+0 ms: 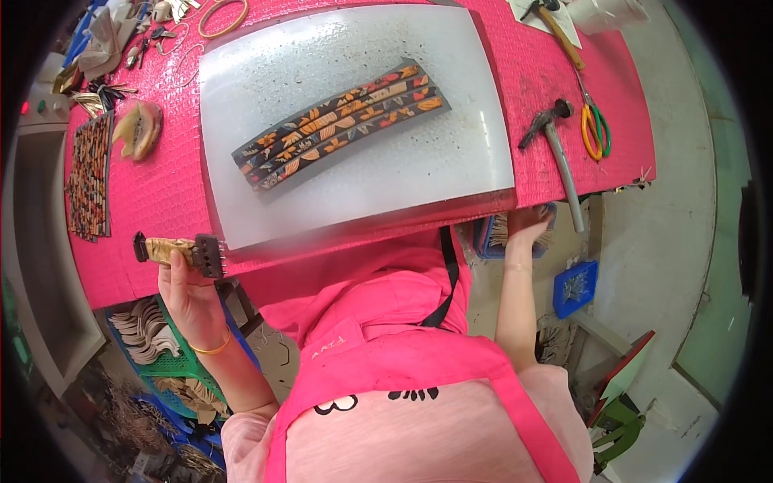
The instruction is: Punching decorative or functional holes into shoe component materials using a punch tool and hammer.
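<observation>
My left hand [188, 298] is closed around a pronged punch [177, 253]. It has a gold-coloured middle and a dark block with a row of thin metal prongs at its right end, held just off the table's near left edge. Several black strips [342, 125] with an orange floral print lie side by side, slanted, on a whitish board [362, 193]. Under the table's front edge, my right hand [527, 225] reaches into a blue basket [487, 241] of pale strips. Its fingers are mostly hidden there.
On the pink table [580, 72], a hammer [555, 145] and scissors [596, 133] lie right of the board; another hammer [560, 32] lies behind. At left are a tape roll [141, 133] and patterned strips [88, 177]. A blue tray [576, 290] and green basket [149, 362] stand below.
</observation>
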Demonstrator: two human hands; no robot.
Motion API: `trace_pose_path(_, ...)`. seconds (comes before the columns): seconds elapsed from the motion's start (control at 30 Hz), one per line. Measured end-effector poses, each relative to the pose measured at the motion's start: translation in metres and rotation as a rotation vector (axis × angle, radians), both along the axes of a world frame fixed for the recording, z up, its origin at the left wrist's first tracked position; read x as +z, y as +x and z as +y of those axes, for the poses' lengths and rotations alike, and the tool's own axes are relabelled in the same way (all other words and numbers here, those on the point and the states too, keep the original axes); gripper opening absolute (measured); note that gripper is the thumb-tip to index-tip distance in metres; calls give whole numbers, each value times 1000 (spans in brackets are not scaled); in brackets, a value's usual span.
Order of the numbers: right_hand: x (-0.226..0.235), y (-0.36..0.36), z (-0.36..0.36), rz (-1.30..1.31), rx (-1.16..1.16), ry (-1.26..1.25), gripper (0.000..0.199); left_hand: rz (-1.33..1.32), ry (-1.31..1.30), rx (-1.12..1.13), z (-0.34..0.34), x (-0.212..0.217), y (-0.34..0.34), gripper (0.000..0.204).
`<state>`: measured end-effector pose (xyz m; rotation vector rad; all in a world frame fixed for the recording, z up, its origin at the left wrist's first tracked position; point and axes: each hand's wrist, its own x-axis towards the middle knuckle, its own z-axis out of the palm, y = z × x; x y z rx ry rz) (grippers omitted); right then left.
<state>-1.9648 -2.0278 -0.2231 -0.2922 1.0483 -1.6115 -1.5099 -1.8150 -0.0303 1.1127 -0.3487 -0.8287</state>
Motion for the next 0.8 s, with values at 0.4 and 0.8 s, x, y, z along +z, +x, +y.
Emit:
trace_pose_path(0.4,103,99,118,-565,435,206,50,54,-1,70,14,7,-19,20)
trace_pose_path(0.8,230,276,-23,1660,984,-1292,29,25,44,152,25,21,-29,20)
